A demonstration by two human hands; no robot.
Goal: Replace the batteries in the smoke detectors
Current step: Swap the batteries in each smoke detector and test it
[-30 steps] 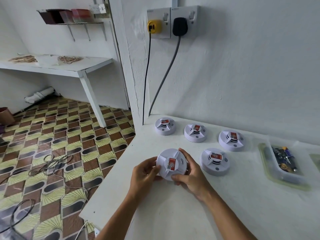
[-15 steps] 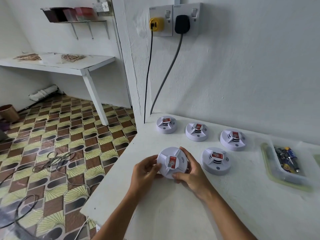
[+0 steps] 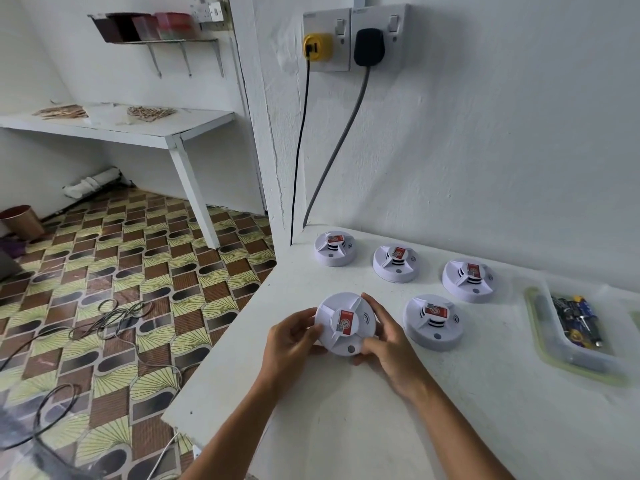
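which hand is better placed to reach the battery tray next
Right. The right hand is on the held smoke detector's tray side; the tray lies far right. The left hand would have to cross over.

I see both hands gripping one white smoke detector point(image 3: 344, 323) at frame centre: left hand point(image 3: 291, 336), right hand point(image 3: 388, 336). Four other detectors point(image 3: 433, 322) rest on the white table point(image 3: 346, 427), right of centre. Clear battery container point(image 3: 571, 327) at right edge.
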